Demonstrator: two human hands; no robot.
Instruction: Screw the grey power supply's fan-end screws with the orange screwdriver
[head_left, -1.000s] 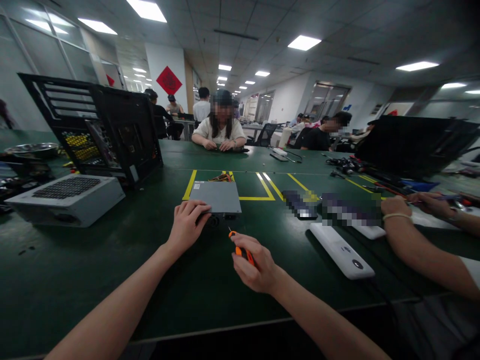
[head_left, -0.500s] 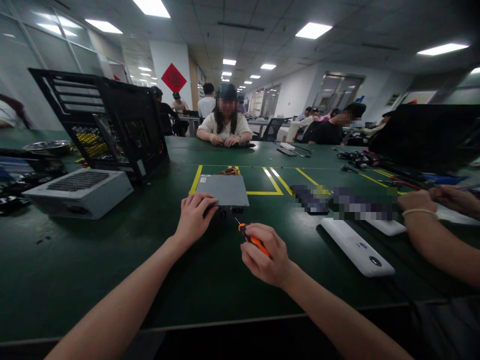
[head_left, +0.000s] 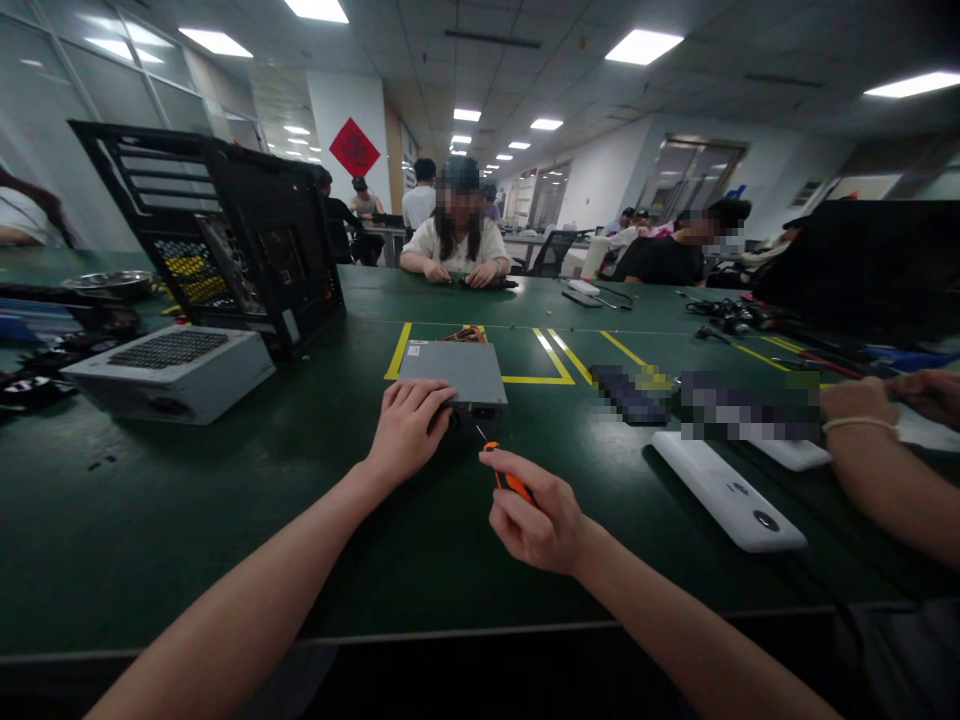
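On a green desk point(head_left: 187, 520), the left hand point(head_left: 412, 425) is clasping the near edge of a grey computer power supply point(head_left: 457, 370). The right hand point(head_left: 536, 510) is holding an orange-and-black screwdriver point(head_left: 514, 488) in a closed grip, its tip pointing toward the unit's near face. Further left, a second power supply point(head_left: 180, 375) is sitting beside a black computer case point(head_left: 262, 240).

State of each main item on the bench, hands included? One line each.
Left hand: on gray box, near edge
Right hand: closed around screwdriver
Screwdriver: tip toward gray box, contact unclear
Gray box: lying flat, top panel on
Vented box: flat, grille up
Black computer case: standing, inner parts showing
Metal bowl: upright, contents unclear
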